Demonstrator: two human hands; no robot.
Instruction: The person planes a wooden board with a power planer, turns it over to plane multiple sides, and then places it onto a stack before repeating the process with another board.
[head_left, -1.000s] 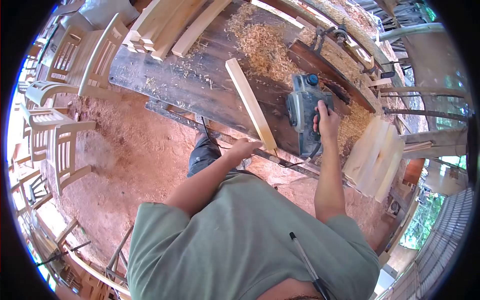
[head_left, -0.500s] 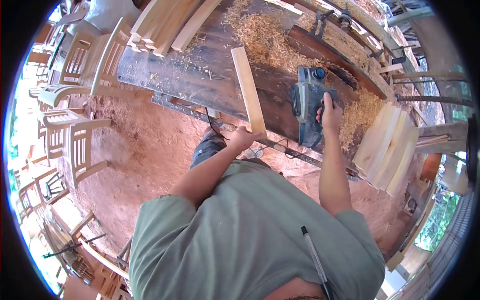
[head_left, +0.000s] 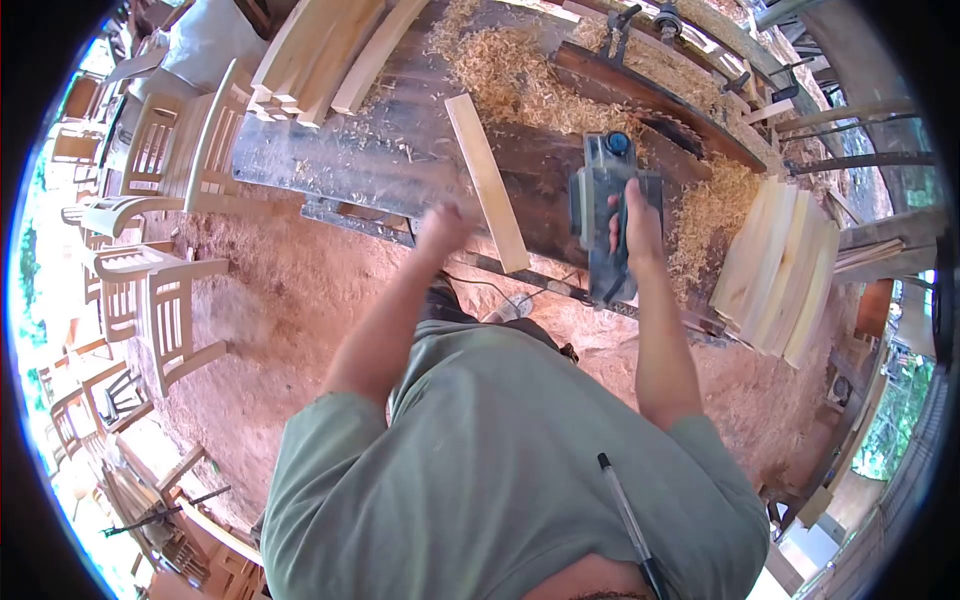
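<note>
A handheld electric planer (head_left: 602, 262) with a blue front knob rests on the dark workbench (head_left: 375, 165). My right hand (head_left: 642, 225) is wrapped round its rear handle. Left of the planer, a flat pale wooden strip (head_left: 486, 180) lies lengthwise across the bench, its near end by the front edge. My left hand (head_left: 443, 230) is off the strip, a short way to its left over the bench edge, and its fingers are smeared by motion.
Wood shavings (head_left: 510, 75) heap at the back of the bench. Stacked pale boards (head_left: 775, 270) sit at the right, more wooden pieces (head_left: 320, 55) at the back left. A dark curved timber (head_left: 660, 100) lies behind the planer. Wooden chairs (head_left: 175, 150) stand on the left floor.
My left hand has let go of the strip's near end and moved left and away from me. My right hand stays on the planer, which sits slightly differently in view.
</note>
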